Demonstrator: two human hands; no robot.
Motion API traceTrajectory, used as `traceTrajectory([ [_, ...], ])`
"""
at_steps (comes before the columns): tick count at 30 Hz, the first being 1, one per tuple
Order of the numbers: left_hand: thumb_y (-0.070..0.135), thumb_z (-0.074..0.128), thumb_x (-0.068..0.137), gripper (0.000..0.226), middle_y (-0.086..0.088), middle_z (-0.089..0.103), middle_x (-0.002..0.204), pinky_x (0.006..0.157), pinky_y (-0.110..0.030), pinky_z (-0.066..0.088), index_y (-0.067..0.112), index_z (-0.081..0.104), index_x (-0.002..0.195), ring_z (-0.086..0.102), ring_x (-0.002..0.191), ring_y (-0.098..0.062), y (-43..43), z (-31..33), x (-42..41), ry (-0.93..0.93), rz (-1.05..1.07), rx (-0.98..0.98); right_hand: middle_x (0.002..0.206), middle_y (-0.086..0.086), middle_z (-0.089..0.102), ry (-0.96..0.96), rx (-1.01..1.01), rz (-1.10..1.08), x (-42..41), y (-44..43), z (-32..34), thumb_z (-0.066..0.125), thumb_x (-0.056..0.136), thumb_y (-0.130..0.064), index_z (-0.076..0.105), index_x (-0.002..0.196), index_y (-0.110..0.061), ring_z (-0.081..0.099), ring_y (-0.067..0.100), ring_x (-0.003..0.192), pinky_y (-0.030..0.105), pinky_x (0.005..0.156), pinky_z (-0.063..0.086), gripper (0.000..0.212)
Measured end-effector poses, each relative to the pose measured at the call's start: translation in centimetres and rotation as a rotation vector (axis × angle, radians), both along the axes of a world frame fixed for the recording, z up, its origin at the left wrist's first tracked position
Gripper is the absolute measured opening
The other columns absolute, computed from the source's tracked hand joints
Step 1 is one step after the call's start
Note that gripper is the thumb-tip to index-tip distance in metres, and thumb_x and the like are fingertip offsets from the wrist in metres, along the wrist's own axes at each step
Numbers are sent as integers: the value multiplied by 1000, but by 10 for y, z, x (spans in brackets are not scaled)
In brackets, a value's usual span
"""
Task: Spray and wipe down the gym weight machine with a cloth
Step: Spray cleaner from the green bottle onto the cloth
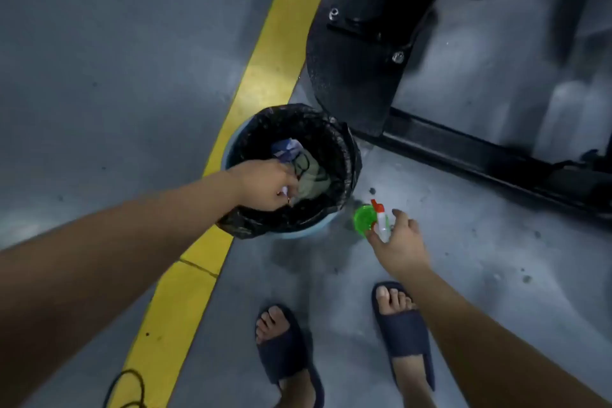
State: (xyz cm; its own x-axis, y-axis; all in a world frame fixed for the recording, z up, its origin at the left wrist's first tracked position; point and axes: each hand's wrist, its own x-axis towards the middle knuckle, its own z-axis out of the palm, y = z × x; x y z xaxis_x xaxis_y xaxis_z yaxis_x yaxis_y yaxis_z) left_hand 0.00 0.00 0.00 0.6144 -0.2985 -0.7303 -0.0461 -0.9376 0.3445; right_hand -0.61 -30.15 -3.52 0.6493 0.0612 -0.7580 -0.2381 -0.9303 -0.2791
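A light-blue bucket (308, 232) lined with a black bag stands on the grey floor beside the yellow line. Inside it lies a crumpled pale cloth (313, 180) with a bluish piece behind it. My left hand (266, 185) reaches into the bucket, fingers curled on the cloth's edge. A green spray bottle (364, 220) with a white and red trigger head stands on the floor right of the bucket. My right hand (399, 243) is at its trigger head, fingers spread loosely around it. The black weight machine base (357, 63) rises just behind the bucket.
A yellow floor line (265, 76) runs diagonally past the bucket. The machine's black floor rail (480, 159) stretches to the right. My feet in dark slides (405, 328) stand close below. A black cable (127, 387) loops at the bottom left.
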Motion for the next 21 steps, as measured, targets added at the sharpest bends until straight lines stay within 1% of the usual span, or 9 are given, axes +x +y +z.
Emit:
traceTrajectory([
  [4,16,48,98,50,-13,47,150,102,-39,47,29,51,147,52,126,-34,-35,-66,2,310,57,90,126,16,54,33,1,2,-10,2,-28,53,102,-42,44,143,-15,58,40,111,49,89,52,51],
  [6,16,49,98,56,-15,37,158,106,-40,47,30,44,152,50,128,-36,-41,-94,13,340,116,122,116,18,60,-5,-10,-2,-14,-1,-39,47,105,-39,49,138,-15,62,41,101,49,83,53,41],
  [8,19,48,101,56,-18,32,159,101,-37,49,29,38,155,52,126,-37,-42,-108,29,334,157,148,109,18,63,-47,-17,-14,-14,-2,-45,43,106,-37,51,135,-15,63,41,96,48,80,54,37],
  [10,19,47,103,54,-20,39,155,97,-35,50,21,37,156,54,123,-37,-43,-112,37,349,174,161,106,17,66,-40,7,-53,-15,1,-42,41,107,-35,50,137,-15,64,40,94,47,78,54,37],
  [12,20,50,99,57,-19,47,149,98,-40,53,21,40,155,60,115,-35,-41,-111,39,328,237,155,109,19,67,-13,10,-71,-13,1,-35,43,108,-31,51,138,-14,65,41,98,45,80,53,35],
  [14,25,55,94,62,-14,53,143,92,-37,57,26,42,155,65,106,-30,-37,-95,32,345,328,133,115,22,67,28,-37,-21,-10,-2,-24,44,107,-27,52,138,-15,63,43,106,44,84,50,35],
  [17,31,61,92,56,-10,63,137,92,-24,49,24,56,147,64,115,-27,-26,-39,25,294,316,129,116,23,67,52,-80,-39,-10,-1,16,46,105,-28,55,137,-16,63,44,108,44,86,50,35],
  [19,22,61,93,46,-10,65,137,96,-25,44,22,64,139,61,120,-28,-17,25,25,199,314,87,116,23,67,69,-74,-86,-10,0,66,47,104,-28,57,135,-16,62,43,109,44,87,50,34],
  [21,15,55,98,38,-11,68,132,90,-29,47,19,69,133,66,104,-25,-1,110,23,150,313,32,117,25,67,76,-60,-99,-10,8,137,49,104,-28,59,133,-14,61,44,110,46,89,50,33],
])
